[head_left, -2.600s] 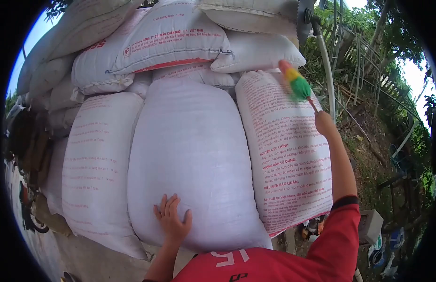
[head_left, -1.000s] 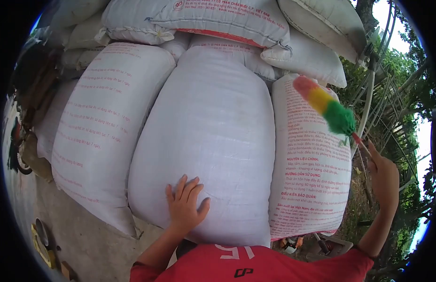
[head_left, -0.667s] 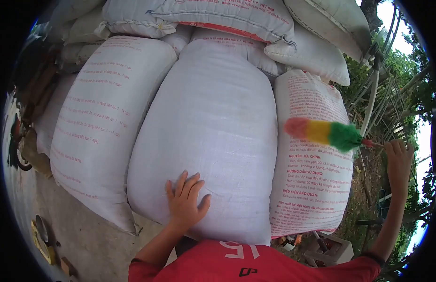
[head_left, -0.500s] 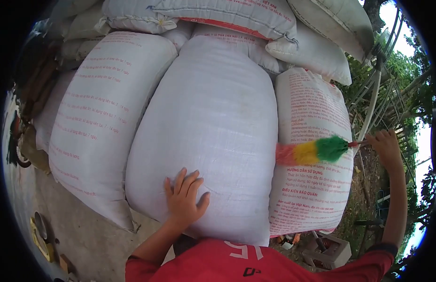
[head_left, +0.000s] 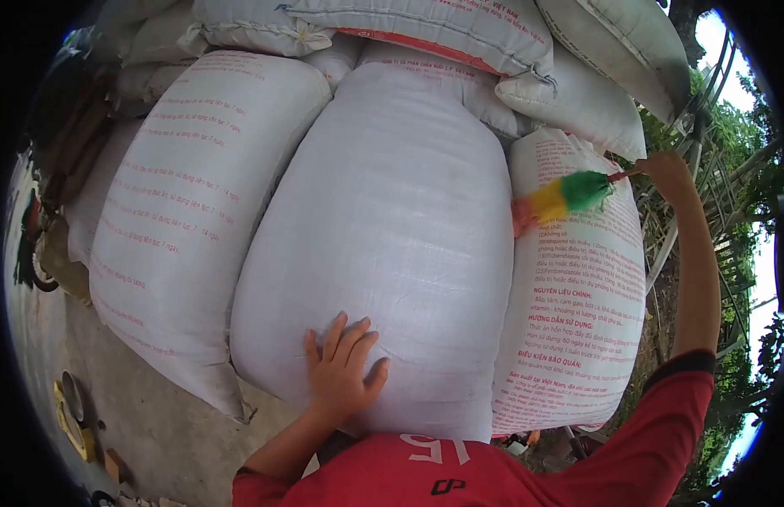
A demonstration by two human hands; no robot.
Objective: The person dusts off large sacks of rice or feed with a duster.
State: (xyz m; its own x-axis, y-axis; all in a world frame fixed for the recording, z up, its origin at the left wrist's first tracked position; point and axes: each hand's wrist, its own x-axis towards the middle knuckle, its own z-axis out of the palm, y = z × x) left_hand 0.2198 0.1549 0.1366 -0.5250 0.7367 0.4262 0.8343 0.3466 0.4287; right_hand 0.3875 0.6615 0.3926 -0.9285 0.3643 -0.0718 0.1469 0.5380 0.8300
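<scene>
A large plain white sack [head_left: 383,220] fills the middle of the view. My left hand [head_left: 345,367] lies on its lower part with the fingers spread. At the upper right, my right hand [head_left: 665,173] is wrapped round the handle of a duster [head_left: 565,196]. The duster has green, yellow and red bands, and its red tip is at the right edge of the middle sack. Its fluffy part lies across the upper half of a printed white sack [head_left: 578,338] on the right.
Another printed sack [head_left: 181,194] leans at the left. More filled sacks [head_left: 426,29] are stacked behind. A round metal object [head_left: 73,395] and a brown block [head_left: 115,465] sit on the concrete floor [head_left: 181,439] at lower left. Trees and poles stand at right.
My right hand and the duster have moved up, away from my body, along the right sack. My left hand stays on the middle sack. The view has shifted slightly.
</scene>
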